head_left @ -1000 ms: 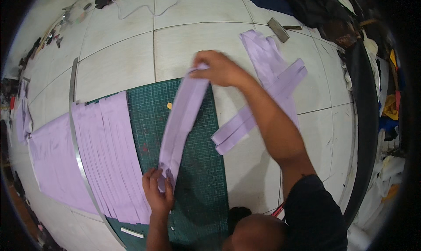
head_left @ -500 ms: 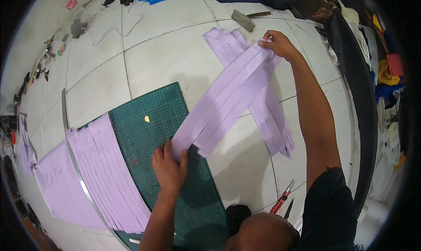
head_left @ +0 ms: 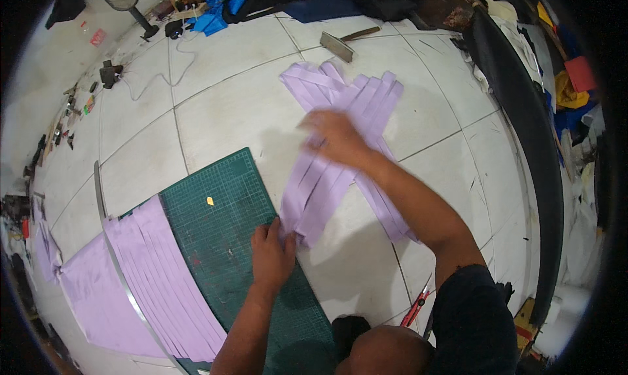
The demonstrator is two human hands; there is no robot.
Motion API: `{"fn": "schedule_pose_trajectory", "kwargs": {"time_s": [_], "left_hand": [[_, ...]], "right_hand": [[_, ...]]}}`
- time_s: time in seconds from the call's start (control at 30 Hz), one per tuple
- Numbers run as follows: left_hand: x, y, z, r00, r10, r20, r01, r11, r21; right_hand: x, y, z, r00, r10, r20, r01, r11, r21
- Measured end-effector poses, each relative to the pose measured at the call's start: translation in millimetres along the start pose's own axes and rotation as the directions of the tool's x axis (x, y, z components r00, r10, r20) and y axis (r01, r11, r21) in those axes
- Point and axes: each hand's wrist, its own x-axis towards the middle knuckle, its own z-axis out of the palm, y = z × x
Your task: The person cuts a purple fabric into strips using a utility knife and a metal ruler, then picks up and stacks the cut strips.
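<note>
Lilac fabric strips lie crossed in a loose X on the tiled floor, right of a green cutting mat. At the mat's right edge, my left hand is closed on the near end of the upper strips. My right hand, smeared by motion, is over the middle of the crossed strips; its fingers cannot be made out. More lilac fabric, cut into parallel strips, covers the mat's left side. A long metal ruler lies across that cloth. On the mat sits a small yellow scrap.
A hammer lies beyond the strips. Near my right elbow is a red cutter knife with its blade out. A long black roll borders the right side. Small tools line the left wall.
My right hand has let go of the strips' far end and moved left and nearer, over their middle. The far ends now lie on the floor. The view has shifted slightly.
</note>
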Motion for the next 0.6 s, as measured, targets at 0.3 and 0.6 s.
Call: {"fn": "schedule_pose_trajectory", "kwargs": {"time_s": [0.3, 0.6], "left_hand": [[-7, 13, 4, 0.988, 0.024, 0.15, -0.012, 0.997, -0.082], [-37, 54, 43, 0.964, 0.067, 0.257, -0.005, 0.972, -0.235]], "right_hand": [[-54, -36, 11, 0.974, -0.111, 0.199, 0.097, 0.992, 0.079], [-98, -17, -26, 0.956, -0.193, 0.221, 0.188, 0.981, 0.043]]}}
